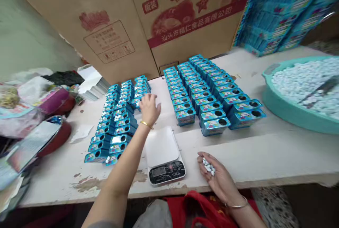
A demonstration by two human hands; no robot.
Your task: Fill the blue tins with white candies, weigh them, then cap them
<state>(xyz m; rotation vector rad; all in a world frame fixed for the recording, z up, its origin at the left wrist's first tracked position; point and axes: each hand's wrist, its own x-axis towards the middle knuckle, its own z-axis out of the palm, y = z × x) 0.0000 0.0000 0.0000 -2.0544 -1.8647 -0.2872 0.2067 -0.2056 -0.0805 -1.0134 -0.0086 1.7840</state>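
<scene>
Blue mint tins (212,115) stand in rows running front to back on the counter (251,153), long axes across, round openings up. Left hand (149,109): fingers apart, just over the left block's far end. Right hand (218,178): palm up, fingers loosely curled around white mints (208,167), right of a digital scale (162,155).

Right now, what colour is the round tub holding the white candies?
The tub is pale teal; the head view shows it best, along its rim.
</scene>
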